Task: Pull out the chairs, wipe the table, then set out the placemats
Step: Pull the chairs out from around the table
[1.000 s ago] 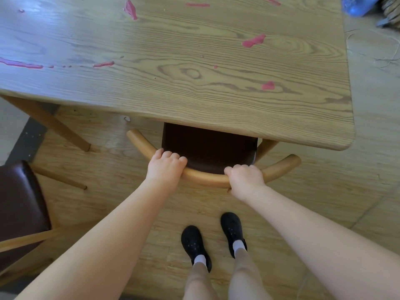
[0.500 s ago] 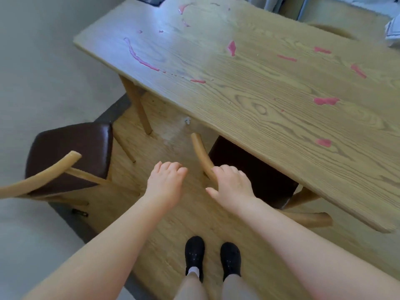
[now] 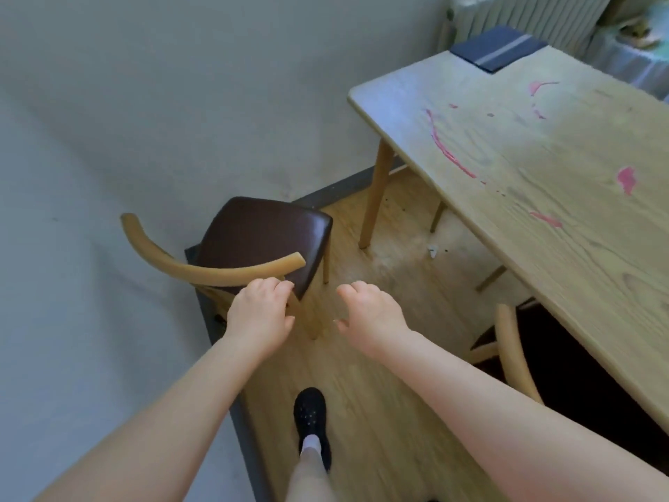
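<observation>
Chair-pulling step, wiping not yet begun. Left hand [image 3: 259, 313] over the near end of the curved backrest [image 3: 202, 264] of the corner chair [image 3: 262, 237], fingers curled, possibly touching wood; contact not resolvable. Right hand [image 3: 369, 317] apart from the chair, loosely spread, holding nothing. Backrest long axis running left–right across the view, just ahead of the left hand; left hand clearly nearer. Chair standing clear of the table [image 3: 543, 197], close to the wall [image 3: 144, 103]. Second chair [image 3: 510, 349] to the right, seat mostly under the tabletop. Tabletop wood-grained, streaked with pink smears [image 3: 447, 150]. Dark folded placemats [image 3: 497, 48], probably, at the far corner. Floor wood plank. Radiator [image 3: 525, 16] behind.
</observation>
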